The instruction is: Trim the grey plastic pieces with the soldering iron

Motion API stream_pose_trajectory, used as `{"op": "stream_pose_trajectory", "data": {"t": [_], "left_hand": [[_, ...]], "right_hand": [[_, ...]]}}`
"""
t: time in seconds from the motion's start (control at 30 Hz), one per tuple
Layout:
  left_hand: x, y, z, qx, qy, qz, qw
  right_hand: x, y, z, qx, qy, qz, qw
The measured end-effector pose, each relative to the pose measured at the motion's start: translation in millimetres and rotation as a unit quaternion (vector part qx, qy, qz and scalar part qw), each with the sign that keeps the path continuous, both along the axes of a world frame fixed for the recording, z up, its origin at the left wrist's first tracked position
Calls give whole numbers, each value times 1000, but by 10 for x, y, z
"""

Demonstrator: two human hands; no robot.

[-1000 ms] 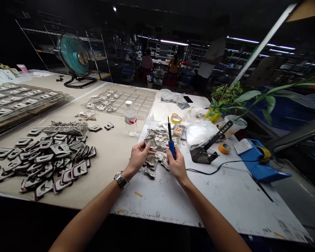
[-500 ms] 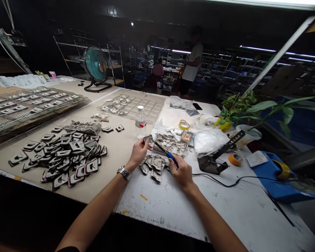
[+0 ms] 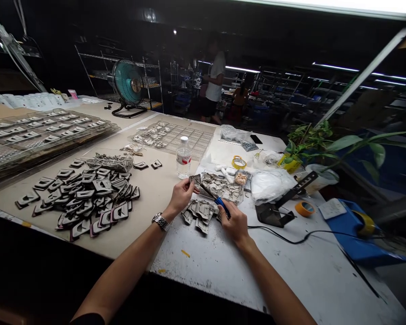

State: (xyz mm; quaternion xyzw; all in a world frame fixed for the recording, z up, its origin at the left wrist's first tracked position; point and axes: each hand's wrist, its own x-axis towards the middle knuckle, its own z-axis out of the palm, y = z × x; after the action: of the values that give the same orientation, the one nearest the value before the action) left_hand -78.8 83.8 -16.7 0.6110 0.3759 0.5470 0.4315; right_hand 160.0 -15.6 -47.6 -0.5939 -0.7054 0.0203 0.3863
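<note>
My left hand (image 3: 182,196), with a metal watch on its wrist, pinches a small dark grey flat piece (image 3: 195,179). My right hand (image 3: 234,221) is closed round the blue handle of a soldering iron (image 3: 220,201), whose black cord trails off to the right. The iron's shaft points up and left at the grey piece; whether its tip touches is too small to tell. Below the hands lies a heap of grey-white flat parts (image 3: 203,212). Behind them stands a clear tray (image 3: 241,198) of small pale pieces. A water bottle (image 3: 183,159) is just beyond my left hand.
Dark-rimmed frames (image 3: 84,194) are piled at left, near a large tray (image 3: 104,128). A fan (image 3: 126,83) stands behind. At right are a black metal stand (image 3: 274,214), orange tape (image 3: 304,208), a blue tape dispenser (image 3: 365,239), a white plastic bag (image 3: 272,185) and plants.
The view has shifted slightly, while both hands keep nearly the same pose on the piece and the soldering iron. A person in the background has walked to the left.
</note>
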Motion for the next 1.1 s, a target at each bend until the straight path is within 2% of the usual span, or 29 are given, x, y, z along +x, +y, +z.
{"op": "stream_pose_trajectory", "data": {"t": [0.7, 1.1], "left_hand": [[-4, 15, -32, 18, 14, -5, 1000], [-5, -32, 49, 16, 19, -9, 1000]], "right_hand": [[-19, -6, 31, -14, 10, 2, 1000], [-27, -6, 57, -22, 20, 1, 1000]]}}
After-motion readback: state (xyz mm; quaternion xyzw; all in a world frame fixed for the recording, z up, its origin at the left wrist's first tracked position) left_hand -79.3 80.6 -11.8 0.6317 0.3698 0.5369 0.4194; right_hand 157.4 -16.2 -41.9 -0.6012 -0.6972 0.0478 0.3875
